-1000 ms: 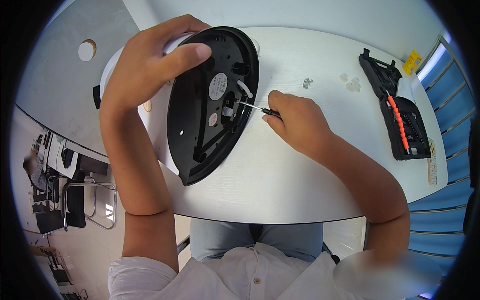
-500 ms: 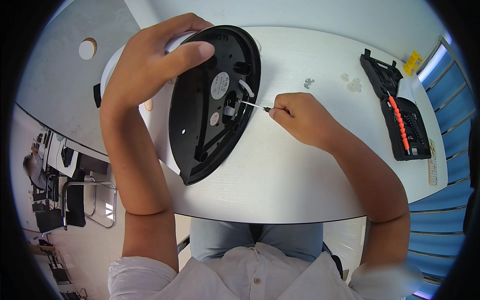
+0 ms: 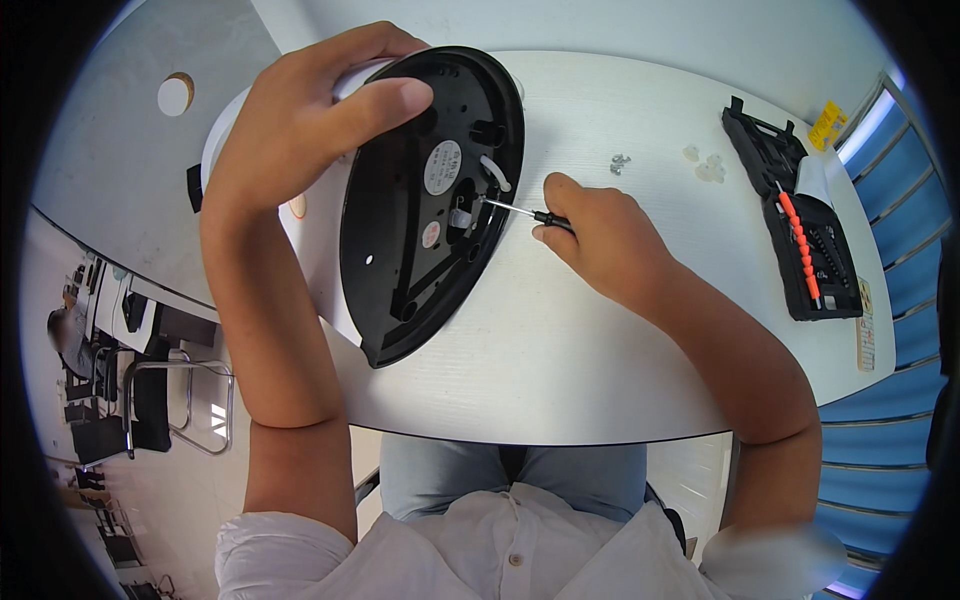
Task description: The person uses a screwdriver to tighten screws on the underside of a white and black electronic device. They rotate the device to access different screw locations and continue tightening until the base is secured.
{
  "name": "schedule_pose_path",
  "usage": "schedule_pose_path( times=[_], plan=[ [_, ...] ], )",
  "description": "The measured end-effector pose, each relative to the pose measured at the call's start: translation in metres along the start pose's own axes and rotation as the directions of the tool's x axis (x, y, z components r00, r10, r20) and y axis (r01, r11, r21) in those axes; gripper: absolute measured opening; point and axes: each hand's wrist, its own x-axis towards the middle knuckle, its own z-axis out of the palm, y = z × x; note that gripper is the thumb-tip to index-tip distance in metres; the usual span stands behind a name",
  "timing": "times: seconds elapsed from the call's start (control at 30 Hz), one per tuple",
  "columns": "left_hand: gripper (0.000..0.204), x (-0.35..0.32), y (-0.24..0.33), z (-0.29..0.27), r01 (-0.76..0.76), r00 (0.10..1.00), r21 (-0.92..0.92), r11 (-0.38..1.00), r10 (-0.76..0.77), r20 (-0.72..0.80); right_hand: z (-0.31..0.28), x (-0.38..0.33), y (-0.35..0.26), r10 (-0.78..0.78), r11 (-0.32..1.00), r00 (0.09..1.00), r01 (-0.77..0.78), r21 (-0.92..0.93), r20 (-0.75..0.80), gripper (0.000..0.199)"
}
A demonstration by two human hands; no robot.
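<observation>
A black, teardrop-shaped plastic base [image 3: 385, 245] stands tilted on the table, its ribbed inner side toward me. My left hand [image 3: 300, 125] grips its upper left edge, with the thumb lying on the inner face and the fingers behind. In my right hand [image 3: 615, 240] is a small screwdriver [image 3: 552, 219] with a black handle. Its metal shaft points left, and the tip is at a recess near the base's right side; whether it sits in a screw is too small to tell. A white cord [image 3: 495, 173] loops out just above that recess.
On the white table [image 3: 560, 370] lie a small pile of screws [image 3: 619, 163] and several translucent pads [image 3: 708, 167]. An open black tool case [image 3: 820, 250] holding an orange flexible shaft [image 3: 799, 245] stands at the right. A grey table [image 3: 110, 170] adjoins at far left.
My right hand has shifted slightly right and its fingers have opened along the screwdriver, so more of the handle shows. The tip stays at the recess; the base has barely moved.
</observation>
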Motion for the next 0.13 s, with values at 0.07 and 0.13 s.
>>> schedule_pose_path(
  times=[0.07, 0.13],
  plan=[
    [0.054, -0.0004, 0.0008, 0.0005, 0.010, 1.000, -0.008, 1.000, -0.010, 0.002, -0.0053, -0.0006, -0.0001, 0.036, 0.993, 0.999, -0.038, 0.108, 0.028, 0.026],
    [0.053, -0.0007, 0.0009, 0.0013, 0.014, 1.000, -0.021, 1.000, -0.014, 0.000, -0.0088, 0.0024, 0.0024, 0.088, 0.978, 0.990, -0.106, 0.179, 0.106, 0.037]
  ],
)
